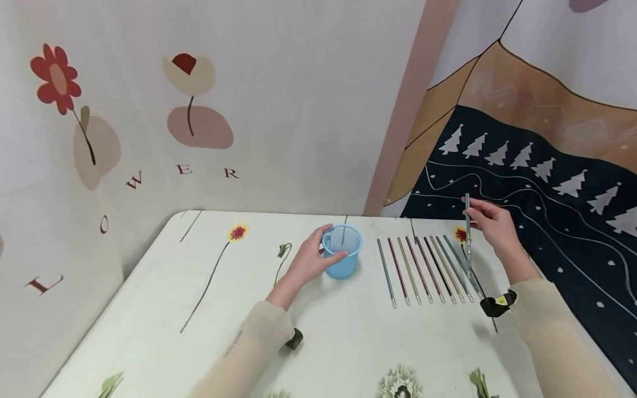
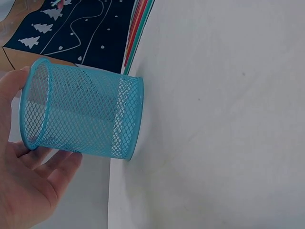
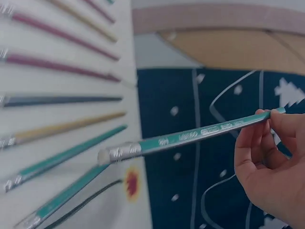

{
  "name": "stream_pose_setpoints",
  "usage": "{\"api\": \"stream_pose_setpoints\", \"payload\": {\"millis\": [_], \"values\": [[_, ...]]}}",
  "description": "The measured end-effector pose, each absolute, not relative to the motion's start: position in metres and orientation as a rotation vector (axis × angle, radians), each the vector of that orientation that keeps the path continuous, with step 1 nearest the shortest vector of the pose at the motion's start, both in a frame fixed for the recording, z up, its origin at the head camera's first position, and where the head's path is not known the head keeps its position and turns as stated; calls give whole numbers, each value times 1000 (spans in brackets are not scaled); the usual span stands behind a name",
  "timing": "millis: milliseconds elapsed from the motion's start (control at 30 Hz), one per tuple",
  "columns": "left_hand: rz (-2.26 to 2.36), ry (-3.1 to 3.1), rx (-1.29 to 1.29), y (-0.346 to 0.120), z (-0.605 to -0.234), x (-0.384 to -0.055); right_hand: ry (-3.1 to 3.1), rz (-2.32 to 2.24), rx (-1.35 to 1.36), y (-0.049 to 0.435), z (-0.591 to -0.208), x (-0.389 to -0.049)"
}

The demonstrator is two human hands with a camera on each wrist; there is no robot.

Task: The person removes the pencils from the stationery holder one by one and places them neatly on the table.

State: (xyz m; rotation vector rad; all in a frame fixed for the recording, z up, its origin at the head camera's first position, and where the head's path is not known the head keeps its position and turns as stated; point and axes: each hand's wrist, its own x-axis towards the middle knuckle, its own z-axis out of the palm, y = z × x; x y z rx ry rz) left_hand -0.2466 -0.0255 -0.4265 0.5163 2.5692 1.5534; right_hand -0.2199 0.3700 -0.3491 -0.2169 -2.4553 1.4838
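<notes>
A light blue mesh pen cup (image 1: 343, 264) stands upright on the white table. My left hand (image 1: 311, 257) grips it near the rim, thumb on one side and fingers on the other; the left wrist view shows the mesh cup (image 2: 86, 109) with nothing inside. Over the table's right side, my right hand (image 1: 492, 224) pinches a teal pencil (image 1: 468, 237) by one end. In the right wrist view the held pencil (image 3: 190, 136) has its silver ferrule and pale eraser pointing away from the fingers (image 3: 259, 152). Several more pencils (image 1: 418, 271) lie side by side between the hands.
The white table cover (image 1: 338, 342) bears printed flowers, one of them (image 1: 238, 232) at the left. A pale curtain (image 1: 298, 110) hangs behind the table, and a dark cloth with white trees (image 1: 522, 182) hangs at the right edge.
</notes>
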Motion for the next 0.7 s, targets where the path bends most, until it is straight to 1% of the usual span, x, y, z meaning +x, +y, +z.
{"api": "stream_pose_setpoints", "payload": {"millis": [433, 700], "values": [[1548, 2572, 520, -23, -424, -247, -2762, 1227, -349, 418, -399, -239], [1550, 2579, 521, -24, -427, -246, -2803, 1186, -458, 429, -423, -249]]}}
